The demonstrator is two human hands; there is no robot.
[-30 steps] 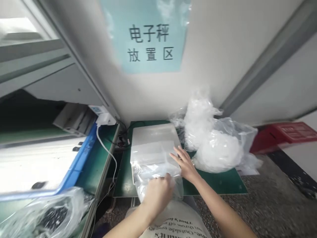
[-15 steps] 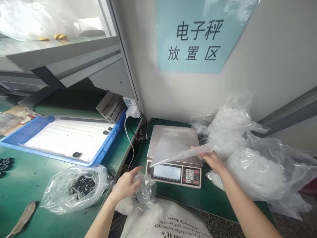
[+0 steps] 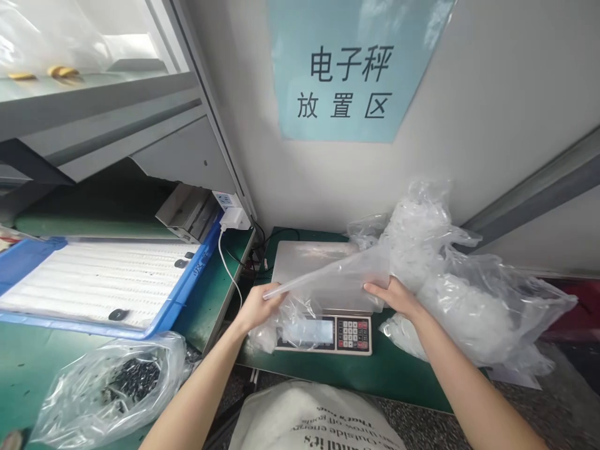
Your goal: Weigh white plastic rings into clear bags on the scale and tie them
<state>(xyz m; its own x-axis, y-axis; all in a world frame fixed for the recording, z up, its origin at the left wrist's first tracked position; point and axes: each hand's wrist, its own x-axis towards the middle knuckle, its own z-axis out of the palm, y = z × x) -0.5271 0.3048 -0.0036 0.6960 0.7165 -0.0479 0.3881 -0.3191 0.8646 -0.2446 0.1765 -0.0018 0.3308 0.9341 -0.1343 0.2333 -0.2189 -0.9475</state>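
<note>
A flat translucent plastic bag (image 3: 335, 275) is stretched between my two hands above the weighing scale (image 3: 304, 250). My left hand (image 3: 260, 307) pinches its left corner between thumb and fingers. A crumpled clear bag (image 3: 300, 315) hangs at the same hand, over part of the scale's display; whether my fingers also hold it is hard to see. My right hand (image 3: 396, 295) grips the right end of the translucent bag, thumb on top. The metal pan shows partly behind the bag, and the keypad (image 3: 353, 334) shows below it.
Large clear bags of whitish pieces (image 3: 450, 300) lie right of the scale. At left are a blue tray (image 3: 162, 319) with a white sheet and black parts, and an open bag of small black pieces (image 3: 135, 381). A white cable (image 3: 227, 262) runs from a wall socket.
My left hand has moved up and taken hold of the translucent bag's left corner, which was free. That end is raised off the scale. The view has shifted right.
</note>
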